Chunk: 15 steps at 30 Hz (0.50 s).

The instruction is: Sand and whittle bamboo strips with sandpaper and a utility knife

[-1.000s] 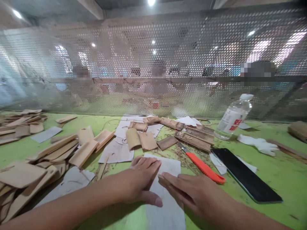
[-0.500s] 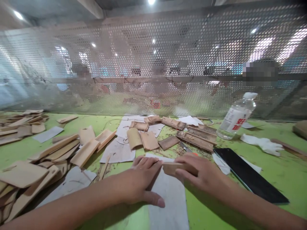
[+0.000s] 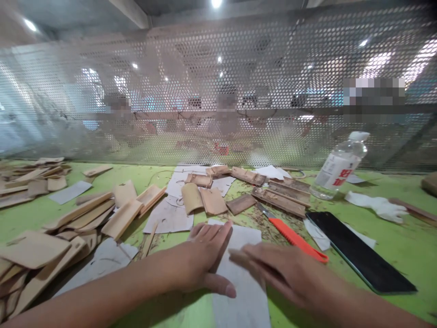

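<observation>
My left hand point(image 3: 204, 255) lies flat with its fingers stretched out, pressing on the left edge of a pale grey paper strip point(image 3: 241, 298). Held in my right hand point(image 3: 285, 266) is a small flat bamboo piece point(image 3: 238, 257), tilted over the strip; motion blurs it, and the fingers hide most of it. A knife with an orange handle point(image 3: 297, 239) lies just beyond my right hand. Past the strip's far end are several curved bamboo pieces point(image 3: 213, 201), some pale and some dark brown.
Stacked bamboo pieces point(image 3: 37, 248) crowd the left side. To the right lie a black phone point(image 3: 360, 253), a clear bottle point(image 3: 337, 168) and a crumpled white glove point(image 3: 375, 205). A perforated metal screen point(image 3: 191, 91) rises behind the green table point(image 3: 403, 246), with people beyond it.
My right hand has pulled the bamboo piece toward me along the strip, uncovering the knife's orange handle. My left hand stays in place.
</observation>
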Each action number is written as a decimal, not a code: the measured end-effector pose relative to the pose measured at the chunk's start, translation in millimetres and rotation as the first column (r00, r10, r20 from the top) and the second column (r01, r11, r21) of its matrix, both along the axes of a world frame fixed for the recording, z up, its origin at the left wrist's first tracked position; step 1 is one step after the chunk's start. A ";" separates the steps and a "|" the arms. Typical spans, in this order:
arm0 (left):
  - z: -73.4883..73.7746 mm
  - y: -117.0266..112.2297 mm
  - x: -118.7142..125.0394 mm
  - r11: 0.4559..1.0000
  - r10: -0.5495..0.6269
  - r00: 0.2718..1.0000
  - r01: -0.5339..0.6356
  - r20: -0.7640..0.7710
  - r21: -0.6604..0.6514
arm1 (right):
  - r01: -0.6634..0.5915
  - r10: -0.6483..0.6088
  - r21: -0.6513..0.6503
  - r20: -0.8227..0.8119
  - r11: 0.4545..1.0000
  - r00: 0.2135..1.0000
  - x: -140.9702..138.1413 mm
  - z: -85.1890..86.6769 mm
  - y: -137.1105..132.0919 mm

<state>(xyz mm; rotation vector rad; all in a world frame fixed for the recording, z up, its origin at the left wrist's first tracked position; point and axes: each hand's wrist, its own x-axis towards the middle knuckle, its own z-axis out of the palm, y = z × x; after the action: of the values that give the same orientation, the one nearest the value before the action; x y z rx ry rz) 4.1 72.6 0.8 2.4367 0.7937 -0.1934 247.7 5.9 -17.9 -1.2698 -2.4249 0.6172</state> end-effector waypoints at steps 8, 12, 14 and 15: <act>0.5 0.4 0.5 1.000 0.010 0.999 -0.010 -0.042 -0.014 | -0.021 0.019 0.061 0.023 0.998 1.000 1.9 -1.6 0.3; -0.2 0.3 0.7 1.000 0.012 0.999 -0.012 -0.032 -0.010 | -0.008 0.009 0.063 -0.019 0.998 1.000 -3.9 5.4 -1.9; -0.6 0.5 0.6 1.000 0.007 0.999 -0.007 -0.031 -0.007 | -0.043 0.043 0.008 -0.035 0.999 0.998 -4.3 7.7 -1.3; -0.9 0.7 0.5 1.000 0.005 1.000 -0.005 -0.028 -0.004 | -0.015 0.014 -0.017 -0.028 1.000 1.000 -3.1 8.5 0.4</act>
<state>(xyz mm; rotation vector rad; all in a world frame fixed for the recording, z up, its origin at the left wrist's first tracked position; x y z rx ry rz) 4.6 73.3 -0.1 2.4330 0.8111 -0.2271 244.6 6.3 -9.4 -1.2432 -2.4130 0.6565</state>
